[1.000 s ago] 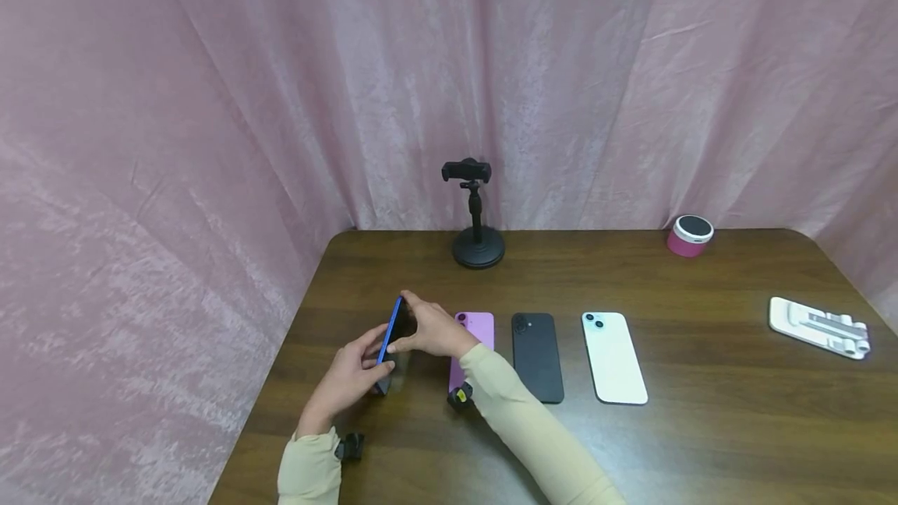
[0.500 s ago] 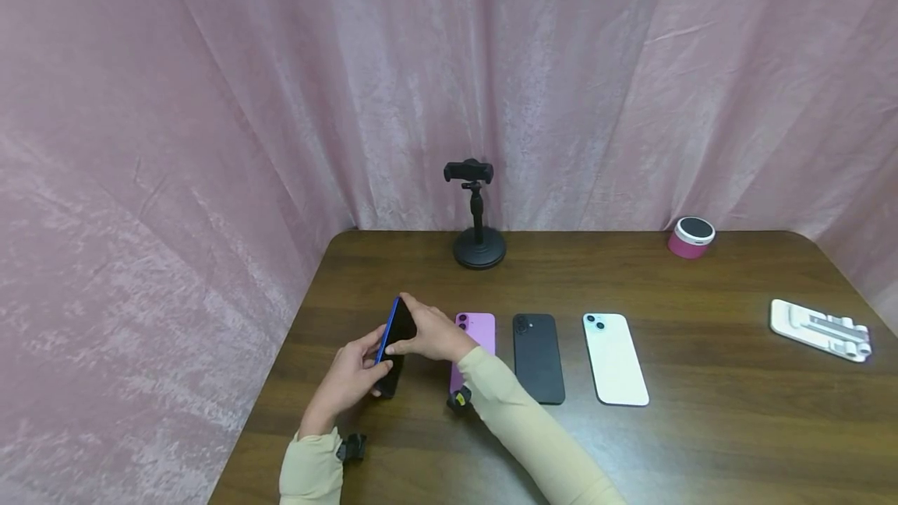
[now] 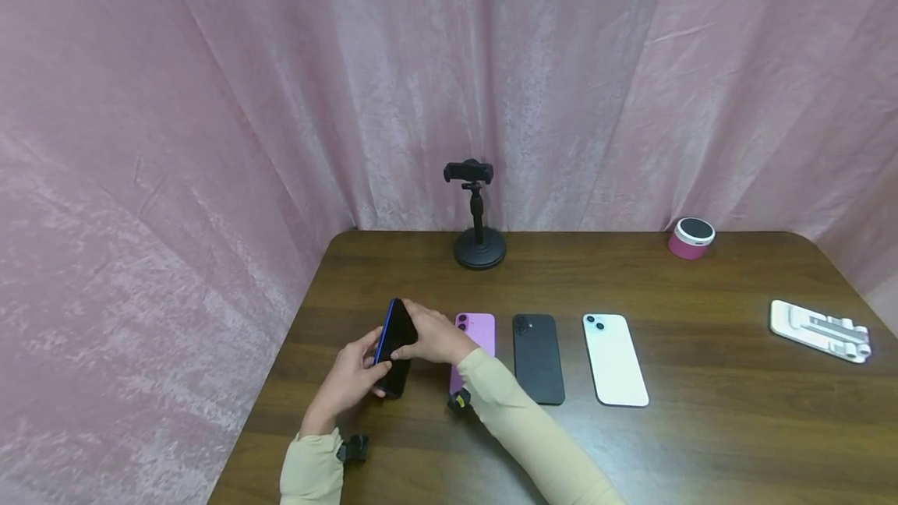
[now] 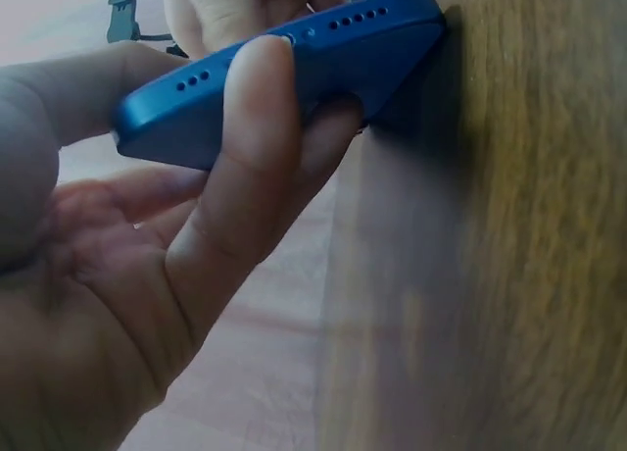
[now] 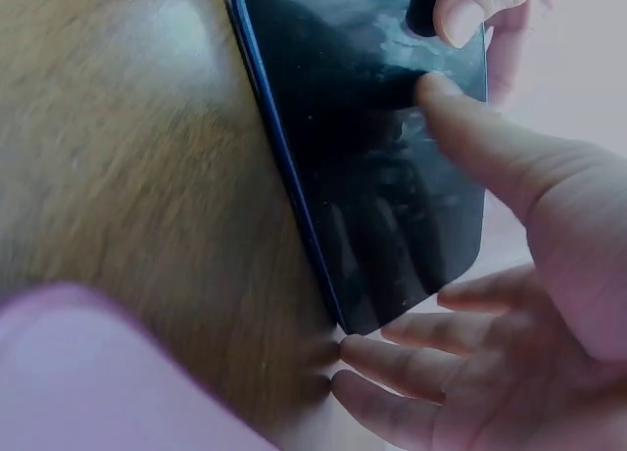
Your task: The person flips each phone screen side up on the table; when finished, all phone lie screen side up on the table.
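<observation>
A blue-edged smartphone [image 3: 397, 333] with a dark glossy screen is tilted on its long edge at the table's left, screen turned up and right. My left hand [image 3: 348, 376] grips its left side and near end; in the left wrist view its thumb and fingers wrap the blue frame with the speaker holes [image 4: 358, 22]. My right hand [image 3: 435, 335] holds the far end, thumb on the screen [image 5: 372, 176] and the other fingers around the end edge. In the right wrist view the phone's lower long edge is at the wood. A purple phone [image 3: 479, 330] lies beside, partly under my right forearm.
A dark phone [image 3: 539, 361] and a white phone [image 3: 616, 361] lie face down in a row on the wooden table [image 3: 708, 427]. Behind stands a black phone stand [image 3: 479, 244]. A pink-and-white round device [image 3: 691, 238] and a white folded stand [image 3: 819, 330] are farther right.
The blue phone has tipped over to show more of its screen, and its far end has shifted slightly left and nearer. Both hands keep hold of it. The other things stay put.
</observation>
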The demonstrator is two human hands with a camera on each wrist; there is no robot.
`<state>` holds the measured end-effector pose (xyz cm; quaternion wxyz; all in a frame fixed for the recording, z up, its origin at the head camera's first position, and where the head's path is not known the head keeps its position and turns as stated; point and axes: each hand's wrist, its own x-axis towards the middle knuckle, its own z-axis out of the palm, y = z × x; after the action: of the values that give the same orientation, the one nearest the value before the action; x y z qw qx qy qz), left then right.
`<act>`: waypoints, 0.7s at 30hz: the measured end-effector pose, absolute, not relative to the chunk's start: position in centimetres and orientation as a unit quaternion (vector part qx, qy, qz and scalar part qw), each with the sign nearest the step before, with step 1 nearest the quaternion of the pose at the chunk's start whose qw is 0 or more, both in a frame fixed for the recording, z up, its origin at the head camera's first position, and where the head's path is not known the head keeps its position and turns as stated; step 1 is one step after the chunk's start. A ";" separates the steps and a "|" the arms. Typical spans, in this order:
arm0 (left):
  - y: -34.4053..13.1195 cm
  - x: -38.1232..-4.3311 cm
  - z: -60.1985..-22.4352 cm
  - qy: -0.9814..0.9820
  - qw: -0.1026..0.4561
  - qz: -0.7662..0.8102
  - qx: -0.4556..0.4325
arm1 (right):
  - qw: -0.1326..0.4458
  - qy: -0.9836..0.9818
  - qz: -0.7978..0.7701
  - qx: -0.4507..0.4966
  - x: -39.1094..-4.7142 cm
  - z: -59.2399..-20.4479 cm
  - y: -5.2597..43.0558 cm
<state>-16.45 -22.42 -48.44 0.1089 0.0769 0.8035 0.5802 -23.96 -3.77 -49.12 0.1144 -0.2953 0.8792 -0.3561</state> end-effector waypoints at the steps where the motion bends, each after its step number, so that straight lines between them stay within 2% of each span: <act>1: -22.4 -16.4 -48.5 0.805 0.106 0.579 0.072 | 0.112 0.884 -0.345 -0.295 -23.9 -49.2 -3.8; 21: -21.6 -16.2 -48.7 0.837 0.083 0.540 -0.016 | 0.132 0.919 -0.260 -0.264 -24.3 -49.4 -3.0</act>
<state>-16.18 -21.56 -48.74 0.0834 -0.0156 0.8373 0.5401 -24.29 -2.98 -49.37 0.1318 -0.2635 0.9195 -0.2602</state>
